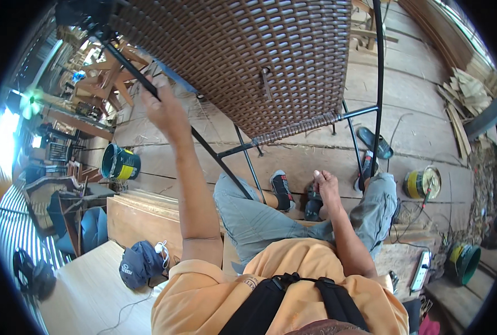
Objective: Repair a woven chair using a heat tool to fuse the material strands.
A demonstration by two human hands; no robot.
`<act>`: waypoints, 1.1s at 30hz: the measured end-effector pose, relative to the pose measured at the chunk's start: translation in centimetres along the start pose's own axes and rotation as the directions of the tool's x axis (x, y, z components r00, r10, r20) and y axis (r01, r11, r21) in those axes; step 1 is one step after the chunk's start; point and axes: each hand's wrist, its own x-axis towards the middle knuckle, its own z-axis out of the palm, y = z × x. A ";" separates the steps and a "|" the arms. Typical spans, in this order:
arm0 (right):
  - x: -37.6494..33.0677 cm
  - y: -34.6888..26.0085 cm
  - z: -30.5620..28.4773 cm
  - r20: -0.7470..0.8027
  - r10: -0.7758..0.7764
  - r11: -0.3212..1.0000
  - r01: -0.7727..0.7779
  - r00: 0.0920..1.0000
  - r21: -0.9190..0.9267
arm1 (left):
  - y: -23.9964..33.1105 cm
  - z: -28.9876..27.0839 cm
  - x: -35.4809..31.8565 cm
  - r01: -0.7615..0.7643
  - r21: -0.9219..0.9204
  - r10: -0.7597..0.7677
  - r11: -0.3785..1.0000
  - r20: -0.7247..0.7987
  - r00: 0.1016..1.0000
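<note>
A chair with a brown woven wicker panel [226, 61] and a thin black metal frame [203, 146] stands tilted in front of me. My left hand [167, 111] is wrapped round the frame's left bar. A short loose strand [266, 84] sticks out from the weave. Brown wicker is wound along the lower crossbar [296, 129]. My right hand [327, 187] is over my lap, below the crossbar and apart from the chair. Its fingers are curled with the thumb up; whatever they may hold is too small to make out.
Green buckets stand to the left [120, 162] and lower right [463, 262]; a round tub [422, 183] is at right. A slipper [374, 142] lies on the plank floor. Beside me are stacked boards [142, 218], a dark cap [142, 265] and a white power strip [421, 271].
</note>
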 end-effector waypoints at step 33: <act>-0.9 -24.7 9.8 0.171 -0.484 0.870 0.453 0.858 0.194 | 6.0 4.9 -5.4 -0.495 0.212 0.257 0.842 0.649 0.716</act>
